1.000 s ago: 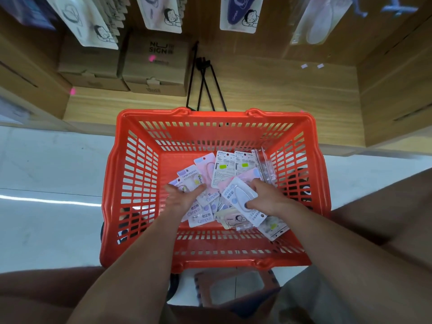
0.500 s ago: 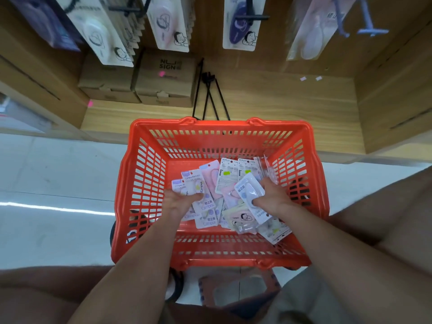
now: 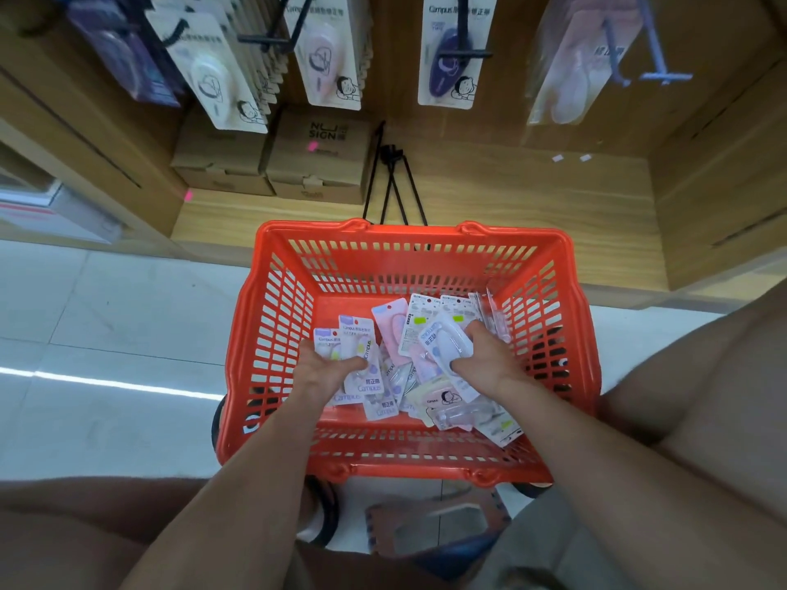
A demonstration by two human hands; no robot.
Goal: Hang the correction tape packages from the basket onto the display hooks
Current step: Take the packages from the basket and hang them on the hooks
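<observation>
An orange basket [image 3: 272,317] stands on the floor below me with several loose correction tape packages [image 3: 394,330] piled inside. My left hand [image 3: 323,370] grips a small bunch of white and lilac packages [image 3: 355,334] at the left of the pile. My right hand [image 3: 485,361] holds a white package with a blue tape [image 3: 443,340], lifted off the pile. Above, black display hooks [image 3: 264,38] carry hanging packages; one with a dark purple tape [image 3: 451,57] hangs in the middle. A pale blue hook [image 3: 664,74] sticks out at the upper right.
Two cardboard boxes [image 3: 315,159] sit on the wooden bottom shelf [image 3: 511,206] behind the basket. Black wire hooks [image 3: 394,181] lean against the shelf back. My knees flank the basket left and right. A small stool [image 3: 438,530] shows beneath me. White tiled floor lies to the left.
Both hands have risen a little from the pile, each carrying its packages. My view has tilted up, so more of the hooks and hanging packages shows.
</observation>
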